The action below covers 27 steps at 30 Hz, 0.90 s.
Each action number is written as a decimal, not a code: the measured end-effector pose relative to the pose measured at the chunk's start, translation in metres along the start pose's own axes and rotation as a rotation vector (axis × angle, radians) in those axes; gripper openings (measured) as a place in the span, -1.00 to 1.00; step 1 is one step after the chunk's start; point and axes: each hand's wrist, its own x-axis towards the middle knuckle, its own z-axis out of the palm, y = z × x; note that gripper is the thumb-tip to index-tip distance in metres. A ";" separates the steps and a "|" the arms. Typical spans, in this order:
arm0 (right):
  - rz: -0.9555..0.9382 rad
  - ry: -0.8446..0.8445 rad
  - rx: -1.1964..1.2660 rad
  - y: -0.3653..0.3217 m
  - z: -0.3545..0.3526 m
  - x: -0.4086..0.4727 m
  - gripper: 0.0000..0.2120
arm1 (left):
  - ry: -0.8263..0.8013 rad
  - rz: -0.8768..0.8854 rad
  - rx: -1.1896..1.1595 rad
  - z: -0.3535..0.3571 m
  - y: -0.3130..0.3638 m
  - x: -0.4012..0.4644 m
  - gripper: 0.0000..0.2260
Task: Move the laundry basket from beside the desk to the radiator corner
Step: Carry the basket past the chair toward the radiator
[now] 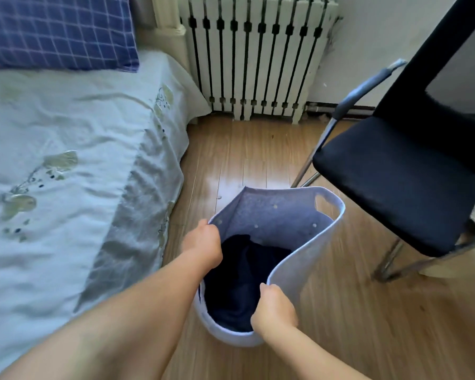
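Observation:
A soft grey felt laundry basket (307, 259) hangs just over the wooden floor between the bed and a chair. Dark blue clothing (239, 281) lies inside it. My left hand (203, 242) is closed on the basket's left rim. My right hand (274, 308) grips the near right rim. A cut-out handle shows on the basket's far right side. The white radiator (255, 56) stands against the wall straight ahead, with bare floor between it and the basket.
A bed (66, 165) with a pale sheet and a blue checked pillow (55, 31) fills the left side. A black chair (406, 176) with metal legs stands on the right, close to the basket. Wooden floor (247, 154) lies open in front of the radiator.

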 end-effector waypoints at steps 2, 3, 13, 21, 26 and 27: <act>-0.033 -0.016 -0.018 -0.029 0.003 0.011 -0.50 | 0.005 -0.023 -0.004 -0.014 -0.021 0.020 -0.74; -0.045 -0.022 -0.017 -0.036 0.002 0.012 -0.49 | 0.010 -0.020 -0.002 -0.019 -0.025 0.025 -0.77; -0.098 -0.049 0.011 -0.133 -0.033 0.084 -0.44 | 0.045 -0.095 -0.051 -0.095 -0.055 0.128 -0.65; -0.037 -0.013 0.053 -0.208 -0.071 0.155 -0.43 | 0.030 -0.117 -0.227 -0.144 -0.063 0.223 -0.70; 0.050 0.046 0.129 -0.245 -0.113 0.208 -0.39 | 0.080 0.103 -0.078 -0.184 -0.065 0.285 -0.80; 0.062 0.057 0.146 -0.252 -0.122 0.218 -0.39 | 0.083 0.131 -0.061 -0.191 -0.063 0.296 -0.81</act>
